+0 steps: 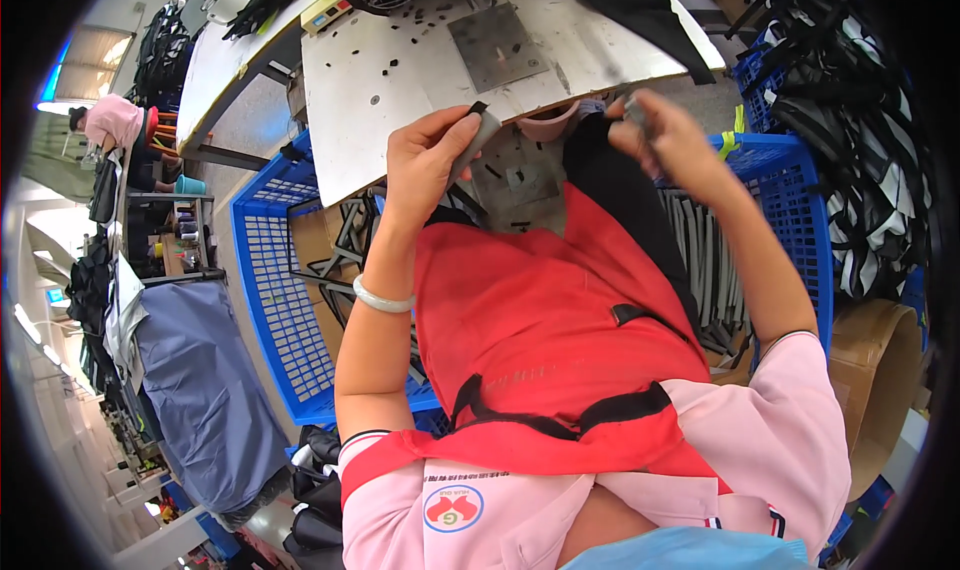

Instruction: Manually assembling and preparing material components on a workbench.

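Note:
My left hand (422, 160) is raised over the near edge of the white table. Pinched between its thumb and fingers is a grey strip (483, 135) with a black end pointing up. My right hand (675, 142) hovers apart from it to the right, fingers curled in and smeared by motion. Something grey (636, 118) shows at its fingertips, too blurred to name. A red apron (560, 320) covers my lap below both hands.
On the white table (345, 90) lie a square metal plate (495, 48) and small black scraps. Blue plastic baskets stand left (275, 320) and right (818, 240) of my lap; the right one holds several grey strips (705, 255). A pink bowl (548, 126) sits under the table edge.

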Motion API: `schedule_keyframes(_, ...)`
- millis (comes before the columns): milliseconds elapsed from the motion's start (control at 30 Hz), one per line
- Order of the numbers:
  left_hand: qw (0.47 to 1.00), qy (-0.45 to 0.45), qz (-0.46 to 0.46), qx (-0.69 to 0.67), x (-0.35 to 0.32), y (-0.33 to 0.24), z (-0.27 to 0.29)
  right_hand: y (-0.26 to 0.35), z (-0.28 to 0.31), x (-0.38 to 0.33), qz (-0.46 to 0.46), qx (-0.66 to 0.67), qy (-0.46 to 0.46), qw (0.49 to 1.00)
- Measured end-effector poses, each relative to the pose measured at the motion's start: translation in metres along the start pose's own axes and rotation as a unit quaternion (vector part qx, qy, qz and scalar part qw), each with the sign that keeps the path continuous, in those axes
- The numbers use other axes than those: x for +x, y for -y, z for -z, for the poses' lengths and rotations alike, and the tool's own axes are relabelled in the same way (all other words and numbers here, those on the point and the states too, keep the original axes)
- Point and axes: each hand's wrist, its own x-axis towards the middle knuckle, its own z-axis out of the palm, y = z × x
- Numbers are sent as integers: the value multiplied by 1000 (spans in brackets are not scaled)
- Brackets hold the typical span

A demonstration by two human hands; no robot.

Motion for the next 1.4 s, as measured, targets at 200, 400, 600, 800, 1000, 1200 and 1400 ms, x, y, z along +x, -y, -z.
schedule_keyframes(200, 999, 30, -2, 14, -4, -6, -13, -12, -48, -25, 83, -103, 81, 988)
schedule_keyframes(400, 997, 69, -4, 21, -3, 0, -15, -5, -48, -11, 50, -152, 74, 984)
schedule_keyframes(600, 998, 57, 24, 14, 2, -6, -15, -14, -42, -2, 57, -62, 114, 990)
schedule_keyframes(800, 998, 27, -15, 54, 18, -24, -14, 5, 2, 42, 143, -153, -78, 975)
schedule_keyframes(1000, 939, -46, -174, 293, 74, -54, -14, -33, 71, 131, 218, -453, -307, 808)
schedule_keyframes(1200, 959, 13, -127, 253, 103, -68, -8, -32, 66, 137, 286, -395, -346, 802)
schedule_keyframes(1400, 980, 120, -24, 158, 96, -69, -4, -35, 58, 120, 359, -422, -386, 738)
